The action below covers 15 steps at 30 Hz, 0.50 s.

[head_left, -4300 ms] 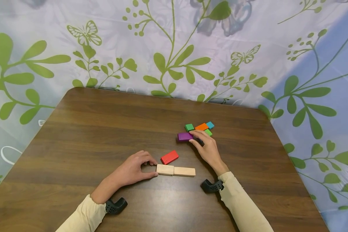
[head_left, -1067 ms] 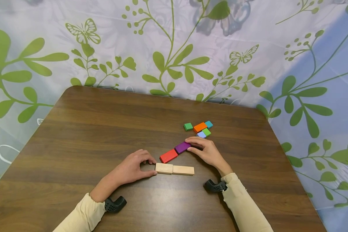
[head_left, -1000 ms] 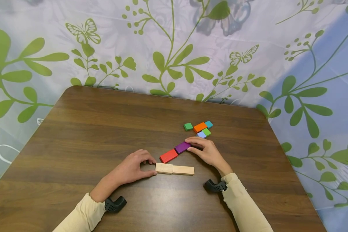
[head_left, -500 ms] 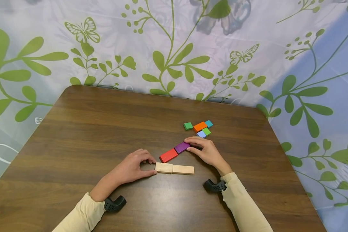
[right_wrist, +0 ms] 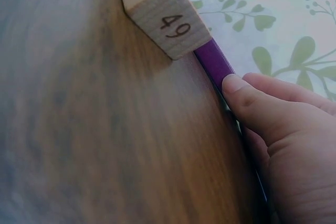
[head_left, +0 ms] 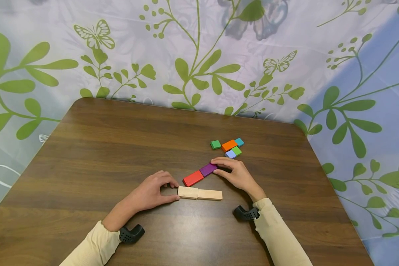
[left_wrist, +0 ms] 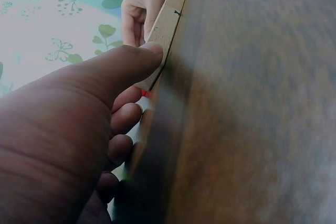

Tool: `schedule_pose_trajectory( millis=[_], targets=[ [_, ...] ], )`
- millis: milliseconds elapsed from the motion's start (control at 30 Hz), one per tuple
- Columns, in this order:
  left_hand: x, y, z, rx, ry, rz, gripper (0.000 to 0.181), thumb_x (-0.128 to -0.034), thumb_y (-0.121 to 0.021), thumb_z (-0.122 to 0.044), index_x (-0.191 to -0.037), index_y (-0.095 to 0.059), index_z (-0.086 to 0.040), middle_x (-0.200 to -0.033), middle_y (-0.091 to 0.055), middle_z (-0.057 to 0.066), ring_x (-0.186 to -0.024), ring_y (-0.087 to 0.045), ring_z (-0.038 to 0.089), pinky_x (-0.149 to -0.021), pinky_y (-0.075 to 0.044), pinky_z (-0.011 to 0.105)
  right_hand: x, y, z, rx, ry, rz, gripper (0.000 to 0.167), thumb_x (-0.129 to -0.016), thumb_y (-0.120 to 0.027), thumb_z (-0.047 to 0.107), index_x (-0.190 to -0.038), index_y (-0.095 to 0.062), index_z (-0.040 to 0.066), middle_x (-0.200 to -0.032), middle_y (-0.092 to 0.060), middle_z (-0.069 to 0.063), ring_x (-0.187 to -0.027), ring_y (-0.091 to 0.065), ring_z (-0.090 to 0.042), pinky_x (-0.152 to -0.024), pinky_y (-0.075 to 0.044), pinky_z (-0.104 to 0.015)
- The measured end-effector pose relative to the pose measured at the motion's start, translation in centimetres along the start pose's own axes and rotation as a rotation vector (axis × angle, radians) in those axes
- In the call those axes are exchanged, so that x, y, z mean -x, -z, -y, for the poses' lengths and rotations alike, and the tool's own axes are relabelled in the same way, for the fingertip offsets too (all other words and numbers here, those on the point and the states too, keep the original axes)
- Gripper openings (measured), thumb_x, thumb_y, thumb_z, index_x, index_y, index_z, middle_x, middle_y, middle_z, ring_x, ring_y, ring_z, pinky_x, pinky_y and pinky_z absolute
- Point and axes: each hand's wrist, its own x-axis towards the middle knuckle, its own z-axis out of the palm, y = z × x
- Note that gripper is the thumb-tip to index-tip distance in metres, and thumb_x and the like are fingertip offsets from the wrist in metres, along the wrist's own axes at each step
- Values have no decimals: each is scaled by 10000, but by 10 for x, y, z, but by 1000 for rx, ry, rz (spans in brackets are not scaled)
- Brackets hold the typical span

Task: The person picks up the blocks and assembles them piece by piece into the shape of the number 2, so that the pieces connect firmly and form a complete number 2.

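My left hand grips the left end of a plain wooden block between thumb and fingers. A second plain block continues that row to the right, end to end. In the right wrist view the number 49 marks the end of a wooden block. My right hand pinches the right end of a purple block. The purple block's other end meets a red block, and together they form a slanted line behind the plain row. Fingers hide the purple block's right tip.
Behind my right hand lie a dark green block, an orange block, a blue block, a light green block and a lavender block. A patterned cloth hangs past the table's back edge.
Since the oldest frame, my right hand has brought the purple block from the coloured group toward me, against the red block. In the last second it shifted only slightly. My left hand stayed put.
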Motion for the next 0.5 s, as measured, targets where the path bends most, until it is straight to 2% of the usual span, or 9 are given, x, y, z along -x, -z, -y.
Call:
schedule_pose_trajectory(
  millis=[500],
  targets=[
    [0, 1, -1, 2, 17, 12, 246, -869, -845, -344, -1054, -746, -214, -942, -611, -116, -877, -523, 59, -764, -472, 260, 1, -1, -1, 9, 14, 6, 391, -931, -777, 184, -1313, -712, 239, -1345, -680, 56, -1255, -634, -150, -1036, -516, -377]
  ],
)
